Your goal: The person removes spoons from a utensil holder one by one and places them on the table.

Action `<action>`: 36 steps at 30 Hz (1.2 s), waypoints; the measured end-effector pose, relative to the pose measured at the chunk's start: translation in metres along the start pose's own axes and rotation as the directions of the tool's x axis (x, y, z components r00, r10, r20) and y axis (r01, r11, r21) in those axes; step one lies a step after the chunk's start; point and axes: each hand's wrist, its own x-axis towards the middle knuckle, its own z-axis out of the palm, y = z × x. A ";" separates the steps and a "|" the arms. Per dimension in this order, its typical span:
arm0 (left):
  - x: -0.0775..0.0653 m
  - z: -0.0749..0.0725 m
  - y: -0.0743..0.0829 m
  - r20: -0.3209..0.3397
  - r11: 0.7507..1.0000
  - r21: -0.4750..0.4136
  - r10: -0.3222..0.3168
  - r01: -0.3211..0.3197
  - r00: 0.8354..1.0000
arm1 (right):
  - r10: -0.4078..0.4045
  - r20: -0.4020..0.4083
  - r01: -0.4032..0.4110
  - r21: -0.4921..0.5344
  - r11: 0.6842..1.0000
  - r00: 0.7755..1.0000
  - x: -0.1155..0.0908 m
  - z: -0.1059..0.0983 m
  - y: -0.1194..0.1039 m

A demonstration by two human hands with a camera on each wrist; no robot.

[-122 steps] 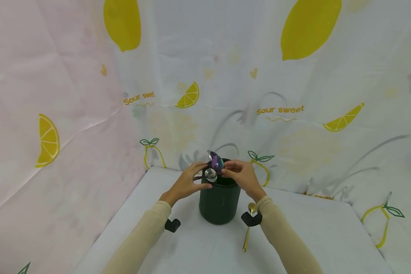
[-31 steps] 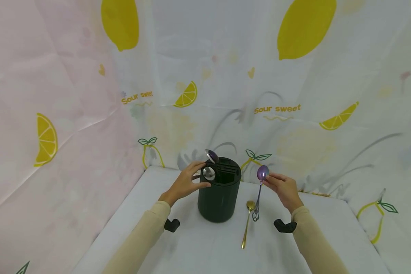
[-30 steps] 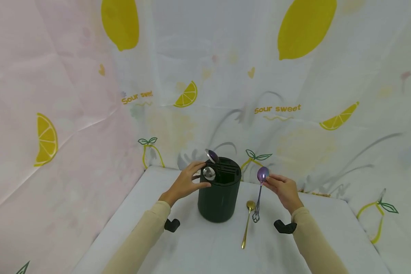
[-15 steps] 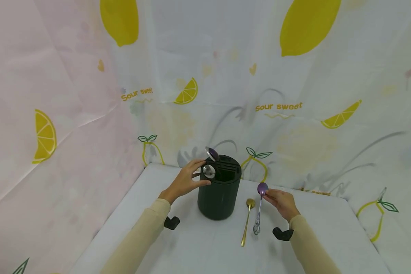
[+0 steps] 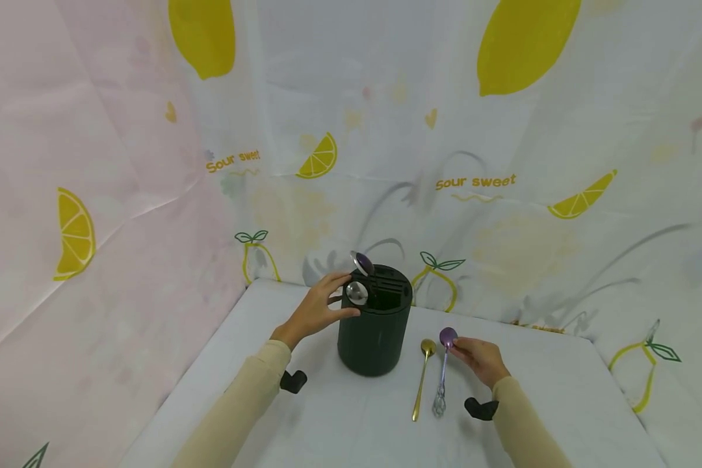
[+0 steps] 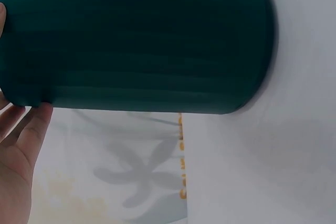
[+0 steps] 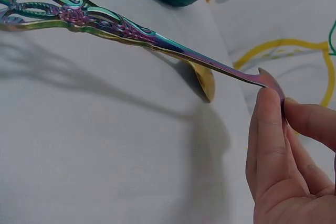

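My right hand (image 5: 481, 359) pinches a purple iridescent spoon (image 5: 443, 370) by its bowl, between thumb and fingers. The spoon's openwork floral handle (image 7: 79, 14) points toward me, and a separate shadow shows it held above the table. My left hand (image 5: 318, 312) grips the dark green utensil holder (image 5: 370, 344) near its rim, thumb in front and fingers on the far left side. In the left wrist view, fingertips press the wall of the green holder (image 6: 136, 40). Left of the purple spoon lies a gold spoon (image 5: 424, 377) on the table.
Two spoons stand bowl-up in the holder: a silver spoon (image 5: 357, 293) in front and a dark purplish spoon (image 5: 363, 263) behind. The white table (image 5: 339, 422) meets a lemon-print cloth backdrop (image 5: 386, 130) at the back and left.
My right hand has lifted the purple spoon out of the holder, carried it right, then lowered it beside the gold spoon. My left hand has stayed on the holder.
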 end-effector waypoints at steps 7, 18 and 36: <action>0.001 0.000 -0.002 0.000 1.000 0.008 0.007 -0.007 1.000 | 0.024 -0.063 -0.030 -0.087 0.996 0.998 -0.001 -0.002 0.008; 0.001 0.000 -0.001 0.003 1.000 0.006 0.000 0.000 1.000 | 0.038 -0.100 -0.047 -0.084 0.995 0.994 -0.001 -0.005 0.018; 0.000 0.002 -0.001 -0.011 1.000 0.011 0.009 -0.009 1.000 | -0.017 -0.101 0.003 -0.135 0.991 0.995 0.007 -0.008 0.031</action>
